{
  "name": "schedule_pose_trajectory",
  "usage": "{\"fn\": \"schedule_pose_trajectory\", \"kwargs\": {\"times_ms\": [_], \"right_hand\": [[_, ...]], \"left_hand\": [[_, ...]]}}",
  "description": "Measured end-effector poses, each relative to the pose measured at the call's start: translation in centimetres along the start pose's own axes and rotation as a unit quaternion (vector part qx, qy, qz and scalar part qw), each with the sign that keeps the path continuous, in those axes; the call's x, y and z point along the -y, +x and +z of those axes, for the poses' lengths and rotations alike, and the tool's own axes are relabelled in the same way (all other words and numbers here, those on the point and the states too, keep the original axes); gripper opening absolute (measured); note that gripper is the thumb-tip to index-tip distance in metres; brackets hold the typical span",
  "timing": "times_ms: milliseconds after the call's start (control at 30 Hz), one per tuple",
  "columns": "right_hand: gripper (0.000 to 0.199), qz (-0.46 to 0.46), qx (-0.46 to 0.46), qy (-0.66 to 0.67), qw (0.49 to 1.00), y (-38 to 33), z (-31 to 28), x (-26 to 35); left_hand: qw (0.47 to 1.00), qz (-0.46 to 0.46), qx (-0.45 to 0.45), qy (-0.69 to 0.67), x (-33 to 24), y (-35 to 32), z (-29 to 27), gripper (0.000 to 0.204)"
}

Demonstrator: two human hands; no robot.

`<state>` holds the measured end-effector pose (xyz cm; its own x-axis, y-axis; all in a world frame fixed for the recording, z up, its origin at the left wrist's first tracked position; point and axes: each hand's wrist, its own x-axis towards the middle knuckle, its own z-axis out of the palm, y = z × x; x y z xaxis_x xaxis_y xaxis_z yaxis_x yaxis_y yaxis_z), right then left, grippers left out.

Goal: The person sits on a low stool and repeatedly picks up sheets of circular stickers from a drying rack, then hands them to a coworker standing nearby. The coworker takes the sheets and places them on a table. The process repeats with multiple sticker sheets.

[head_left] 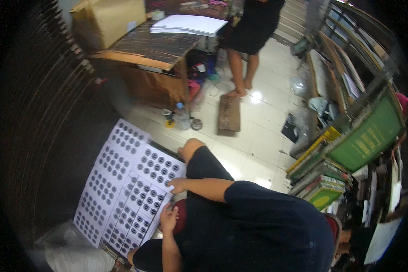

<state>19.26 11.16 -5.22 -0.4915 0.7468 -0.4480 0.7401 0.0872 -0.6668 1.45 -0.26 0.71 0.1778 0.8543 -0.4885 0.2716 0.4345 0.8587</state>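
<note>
The left hand [168, 216] lies flat, fingers [167, 209] spread on the near edge of the dotted sheets [122, 186], gripping nothing. The right hand [177, 185] presses fingertips on the sheets' right edge, just beyond the left fingers, holding nothing. The sheets spread leftward from both hands over the floor [258, 136].

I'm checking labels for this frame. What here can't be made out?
- Head view: whether the left hand or the right hand grips anything on the white sheets of dark rings; too small.
- Head view: the sheets' near end, cut off by the lower edge.
- Head view: the standing person in black, cut off by the top edge.
</note>
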Motion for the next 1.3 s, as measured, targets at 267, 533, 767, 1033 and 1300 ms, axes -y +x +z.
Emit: {"fn": "schedule_pose_trajectory", "kwargs": {"times_ms": [267,533,767,1033,1300], "right_hand": [[0.055,-0.028,-0.082,0.047,0.995,-0.6,-0.2,-0.8],[0.039,-0.109,-0.207,0.338,0.912,-8.4,-6.1,2.8],[0.040,0.017,-0.233,0.564,0.792,-15.5,-13.3,0.8],[0.050,-0.055,-0.367,0.651,0.662,-16.4,-23.8,-4.4],[0.100,-0.238,-0.472,0.725,0.441,-14.9,-40.9,-6.8]], "left_hand": [[0.999,-0.004,0.021,-0.041,0.2,0.9,0.4,0.050],[0.997,-0.016,-0.015,-0.078,0.7,0.1,-0.2,0.046],[0.998,-0.005,-0.030,-0.052,1.9,0.5,-0.6,0.046],[0.996,-0.031,-0.036,-0.073,3.2,1.1,-0.6,0.049],[0.996,-0.020,-0.016,-0.086,4.8,2.5,-1.1,0.042]]}}
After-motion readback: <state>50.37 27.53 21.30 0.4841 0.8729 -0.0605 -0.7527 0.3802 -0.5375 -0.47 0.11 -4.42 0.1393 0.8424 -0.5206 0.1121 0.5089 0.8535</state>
